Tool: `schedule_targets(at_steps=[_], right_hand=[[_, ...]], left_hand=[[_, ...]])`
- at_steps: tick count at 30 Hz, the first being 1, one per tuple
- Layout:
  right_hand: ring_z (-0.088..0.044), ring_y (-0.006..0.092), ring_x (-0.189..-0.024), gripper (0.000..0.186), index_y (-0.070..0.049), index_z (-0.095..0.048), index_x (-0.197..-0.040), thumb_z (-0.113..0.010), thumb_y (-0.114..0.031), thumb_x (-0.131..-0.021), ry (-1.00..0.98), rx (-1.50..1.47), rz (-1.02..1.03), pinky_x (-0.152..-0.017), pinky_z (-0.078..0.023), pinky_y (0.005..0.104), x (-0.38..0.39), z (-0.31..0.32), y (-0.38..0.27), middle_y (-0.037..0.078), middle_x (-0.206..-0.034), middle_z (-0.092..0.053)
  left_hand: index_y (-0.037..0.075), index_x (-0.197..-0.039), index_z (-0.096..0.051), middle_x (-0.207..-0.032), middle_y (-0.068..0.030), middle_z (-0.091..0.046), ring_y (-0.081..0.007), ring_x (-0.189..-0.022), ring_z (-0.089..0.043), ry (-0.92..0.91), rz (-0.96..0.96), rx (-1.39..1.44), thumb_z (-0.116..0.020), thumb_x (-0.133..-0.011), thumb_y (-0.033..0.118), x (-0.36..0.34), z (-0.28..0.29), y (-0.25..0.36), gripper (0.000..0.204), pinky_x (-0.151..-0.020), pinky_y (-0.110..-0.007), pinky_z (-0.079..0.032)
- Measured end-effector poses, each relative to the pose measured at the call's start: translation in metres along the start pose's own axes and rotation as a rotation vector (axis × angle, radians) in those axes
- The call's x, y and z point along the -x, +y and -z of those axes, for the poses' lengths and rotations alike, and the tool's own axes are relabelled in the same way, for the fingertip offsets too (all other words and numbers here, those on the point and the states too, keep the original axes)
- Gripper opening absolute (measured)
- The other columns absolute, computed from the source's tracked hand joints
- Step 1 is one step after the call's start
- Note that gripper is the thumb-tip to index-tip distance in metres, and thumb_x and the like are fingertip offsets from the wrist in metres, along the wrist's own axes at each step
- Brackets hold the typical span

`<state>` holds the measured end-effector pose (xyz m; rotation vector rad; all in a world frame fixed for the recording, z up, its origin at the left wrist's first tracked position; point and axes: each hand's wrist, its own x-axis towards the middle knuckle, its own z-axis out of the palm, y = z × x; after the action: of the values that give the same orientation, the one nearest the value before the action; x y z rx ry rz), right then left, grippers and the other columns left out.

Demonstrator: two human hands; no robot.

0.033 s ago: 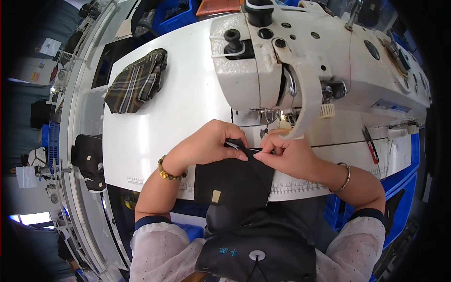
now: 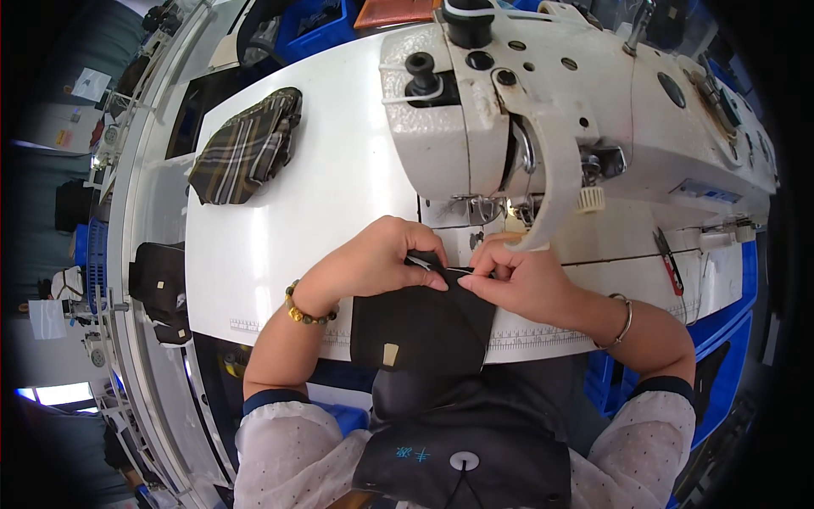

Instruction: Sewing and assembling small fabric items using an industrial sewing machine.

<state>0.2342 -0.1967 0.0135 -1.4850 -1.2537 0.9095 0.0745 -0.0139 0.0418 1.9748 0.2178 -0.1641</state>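
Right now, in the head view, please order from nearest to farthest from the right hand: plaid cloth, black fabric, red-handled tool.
1. Black fabric, touched by the right hand.
2. Red-handled tool, to its right.
3. Plaid cloth, far left.

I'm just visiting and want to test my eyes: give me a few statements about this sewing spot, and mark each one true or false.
1. The left hand and right hand both hold the black fabric piece. True.
2. A beaded bracelet is on the left wrist. True.
3. A plaid bundle lies to the right of the sewing machine. False: the plaid bundle lies on the left part of the white tabletop.
4. The right hand grips a red-handled tool. False: the red-handled tool lies on the tabletop, right of that hand.
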Motion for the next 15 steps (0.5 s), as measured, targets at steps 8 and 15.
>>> schedule_targets(at_steps=[8, 15], right_hand=[[-0.05, 0.0048, -0.054, 0.022, -0.002, -0.059, -0.069, -0.077, -0.005, -0.08, 0.008, -0.095, -0.007, -0.049, -0.037, 0.0243, 0.001, -0.001, 0.002, 0.0, -0.066, -0.059], [-0.051, 0.0045, -0.055, 0.018, -0.001, -0.061, -0.076, -0.077, -0.005, -0.081, -0.046, -0.169, -0.173, -0.05, -0.039, 0.023, 0.0, 0.004, -0.009, 0.0, -0.066, -0.059]], left_hand=[[0.0, -0.095, -0.073, -0.077, -0.0132, -0.07, -0.0193, -0.066, -0.062, -0.062, -0.016, -0.037, -0.082, -0.082, 0.02, -0.001, 0.001, 0.002, 0.026, -0.067, -0.03, -0.05], [0.0, -0.101, -0.074, -0.076, -0.0145, -0.071, -0.015, -0.065, -0.06, -0.074, 0.004, 0.052, -0.076, -0.089, 0.024, -0.001, 0.0, -0.002, 0.027, -0.066, -0.029, -0.049]])
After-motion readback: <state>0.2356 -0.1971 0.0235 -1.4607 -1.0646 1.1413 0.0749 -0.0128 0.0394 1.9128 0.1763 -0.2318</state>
